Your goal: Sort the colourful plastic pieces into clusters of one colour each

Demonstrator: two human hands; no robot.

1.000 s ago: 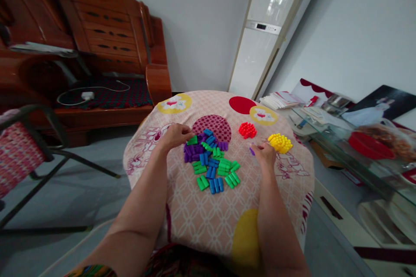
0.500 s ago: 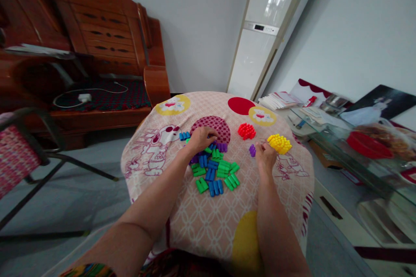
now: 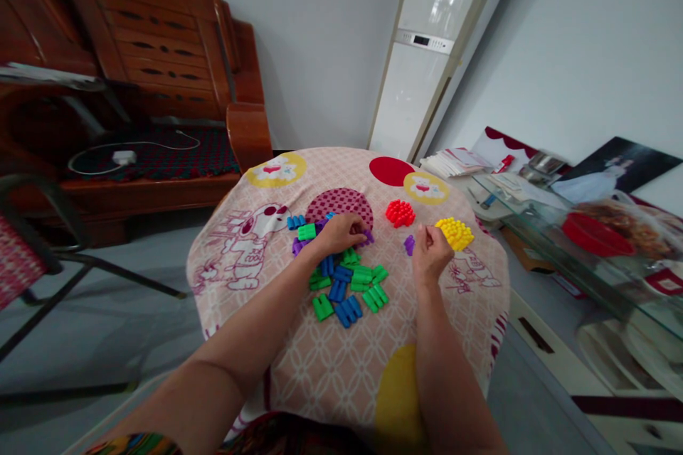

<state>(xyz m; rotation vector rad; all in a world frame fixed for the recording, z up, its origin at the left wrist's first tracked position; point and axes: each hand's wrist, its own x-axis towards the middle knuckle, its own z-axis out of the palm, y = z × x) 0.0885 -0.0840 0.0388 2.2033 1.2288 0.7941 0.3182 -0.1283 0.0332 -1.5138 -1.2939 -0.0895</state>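
Observation:
My left hand (image 3: 343,233) is over the far side of a loose pile, with bent fingers closed on a purple building block (image 3: 368,237) that they partly cover. Below the wrist lie green building blocks (image 3: 375,297) and blue building blocks (image 3: 348,311), ribbed like short joined tubes. My right hand (image 3: 431,254) is closed, thumb and fingertips pressed together; what it holds, if anything, is hidden. Just left of it a small purple block cluster (image 3: 409,245) rests on the cloth. A yellow block cluster (image 3: 455,233) lies right behind it, and a red block cluster (image 3: 400,213) sits farther back.
A patterned cloth (image 3: 341,370) covers the round table. At right stands a glass-topped cabinet (image 3: 576,270) with a red bowl (image 3: 597,233) and papers. A wooden bench (image 3: 160,50) is at back left, a chair (image 3: 26,256) at left, and a tall white appliance (image 3: 421,85) behind.
My left hand has shifted right across the pile to the purple block, uncovering a green block and purple blocks at the pile's left. My right hand stays closed near the purple cluster. The view has turned slightly.

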